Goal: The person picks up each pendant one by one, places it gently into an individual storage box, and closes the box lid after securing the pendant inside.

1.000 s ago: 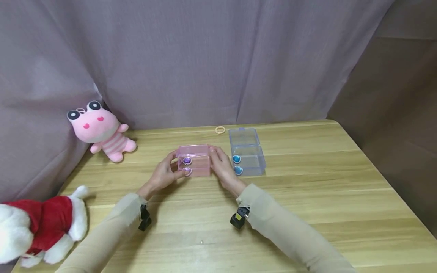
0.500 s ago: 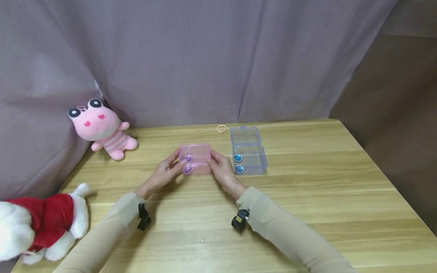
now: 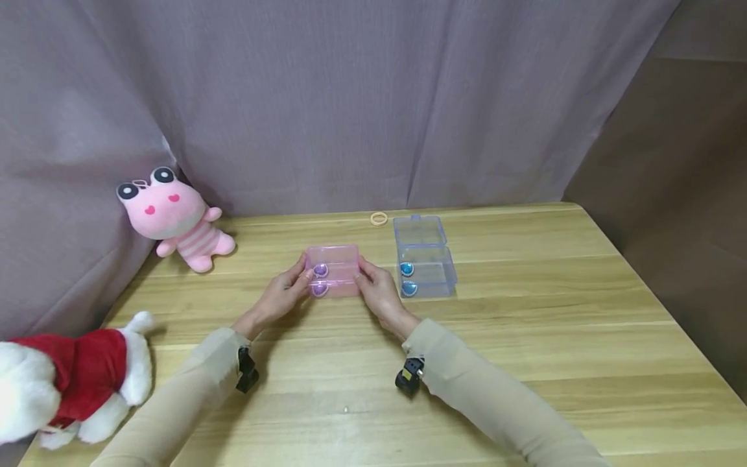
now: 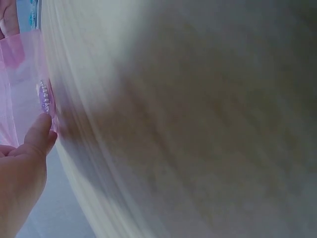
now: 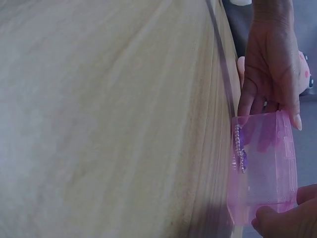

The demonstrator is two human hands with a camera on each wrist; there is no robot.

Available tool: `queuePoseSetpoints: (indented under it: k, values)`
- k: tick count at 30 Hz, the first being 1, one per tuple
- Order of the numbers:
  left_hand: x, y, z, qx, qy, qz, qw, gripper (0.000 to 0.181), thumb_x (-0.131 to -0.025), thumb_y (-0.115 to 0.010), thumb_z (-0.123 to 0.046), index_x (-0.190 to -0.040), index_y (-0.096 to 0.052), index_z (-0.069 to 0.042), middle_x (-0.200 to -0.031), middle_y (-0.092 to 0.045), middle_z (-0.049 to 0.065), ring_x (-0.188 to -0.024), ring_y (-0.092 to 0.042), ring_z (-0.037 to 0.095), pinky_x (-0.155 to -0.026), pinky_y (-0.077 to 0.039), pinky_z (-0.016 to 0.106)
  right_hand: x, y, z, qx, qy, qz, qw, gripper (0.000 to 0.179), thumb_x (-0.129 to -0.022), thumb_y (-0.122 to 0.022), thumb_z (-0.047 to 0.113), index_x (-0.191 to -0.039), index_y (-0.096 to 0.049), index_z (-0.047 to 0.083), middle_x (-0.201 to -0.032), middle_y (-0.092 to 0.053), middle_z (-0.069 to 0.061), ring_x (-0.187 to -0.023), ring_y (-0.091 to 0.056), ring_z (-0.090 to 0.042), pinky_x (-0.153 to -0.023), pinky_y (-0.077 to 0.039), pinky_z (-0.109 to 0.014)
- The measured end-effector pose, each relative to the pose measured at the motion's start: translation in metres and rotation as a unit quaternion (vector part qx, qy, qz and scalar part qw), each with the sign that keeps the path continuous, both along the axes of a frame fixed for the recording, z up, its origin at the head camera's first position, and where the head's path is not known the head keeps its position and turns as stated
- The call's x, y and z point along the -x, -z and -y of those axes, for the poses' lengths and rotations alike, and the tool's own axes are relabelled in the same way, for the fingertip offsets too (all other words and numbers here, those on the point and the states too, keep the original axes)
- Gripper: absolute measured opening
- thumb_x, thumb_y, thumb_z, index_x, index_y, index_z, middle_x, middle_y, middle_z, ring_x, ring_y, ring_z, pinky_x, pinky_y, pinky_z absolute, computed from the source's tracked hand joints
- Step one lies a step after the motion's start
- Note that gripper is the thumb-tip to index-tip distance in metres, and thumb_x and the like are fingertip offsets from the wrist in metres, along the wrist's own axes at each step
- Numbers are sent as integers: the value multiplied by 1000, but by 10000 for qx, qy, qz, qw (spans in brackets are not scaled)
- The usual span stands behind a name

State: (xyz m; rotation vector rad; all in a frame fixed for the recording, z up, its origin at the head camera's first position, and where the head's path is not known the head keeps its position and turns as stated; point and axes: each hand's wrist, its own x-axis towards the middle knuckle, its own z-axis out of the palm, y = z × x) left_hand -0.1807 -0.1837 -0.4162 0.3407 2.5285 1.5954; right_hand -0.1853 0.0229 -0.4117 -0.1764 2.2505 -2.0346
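Observation:
A translucent pink plastic box stands in the middle of the wooden table, its lid down over it. Through its walls show purple gems with beaded rims, at the left end. My left hand grips that end, thumb at the front. At the opposite end my right hand holds the box between thumb and fingers. The right wrist view shows the pink box side-on with both hands at its ends. Just right of my right hand, a clear bluish box stands with its lid up and blue beaded gems inside.
A small beige ring lies near the table's back edge. A pink plush toy sits at the back left, a white plush in red clothing at the front left. Grey curtain hangs behind the table.
The pink box's lid, raised a second ago, has come down over the box. Both hands have kept hold of its ends and hardly shifted.

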Motion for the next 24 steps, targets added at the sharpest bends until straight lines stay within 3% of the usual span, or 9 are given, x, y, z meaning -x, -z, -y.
queuePoseSetpoints:
  k: [1, 5, 8, 18, 24]
  values:
    - [-2, -5, -2, 31, -9, 10, 10000, 58, -102, -41, -25, -148, -15, -1, -151, -18, 22, -128, -42, 37, -102, -44, 37, 0, 0, 0, 7, 6, 12, 10000, 45, -95, -47, 0, -139, -37, -6, -143, -39, -19, -135, -36, -27, -113, -31, -35]
    - [-3, -5, -2, 201, -57, -103, 9997, 59, -101, -44, -25, -148, -16, -2, -149, -23, 24, -122, -49, 37, -102, -44, 40, 1, 1, -1, -15, -5, -37, 10000, 45, -96, -47, 0, -139, -37, -5, -144, -38, -19, -136, -35, -27, -114, -31, -35]
    - [0, -1, -1, 242, -108, -174, 9995, 61, -100, -46, -26, -148, -17, -3, -148, -27, 23, -120, -52, 36, -102, -45, 39, 0, 1, -1, -90, 21, -66, 9999, 45, -96, -47, 0, -139, -37, -4, -144, -39, -18, -135, -36, -27, -113, -32, -34]
    - [0, 1, -1, 151, -155, -39, 9998, 62, -100, -47, -24, -149, -15, -3, -149, -26, 22, -127, -45, 35, -103, -43, 37, -1, 1, 1, -131, 66, -30, 9999, 46, -95, -47, 0, -140, -36, -3, -144, -38, -17, -135, -36, -26, -112, -33, -34]
    - [0, 1, -2, -236, -92, 58, 9997, 62, -99, -48, -21, -148, -16, 0, -150, -24, 23, -130, -40, 35, -102, -43, 35, -2, 0, -1, -48, 24, 54, 10000, 45, -95, -45, -1, -140, -37, -4, -143, -40, -19, -135, -37, -27, -112, -33, -35]
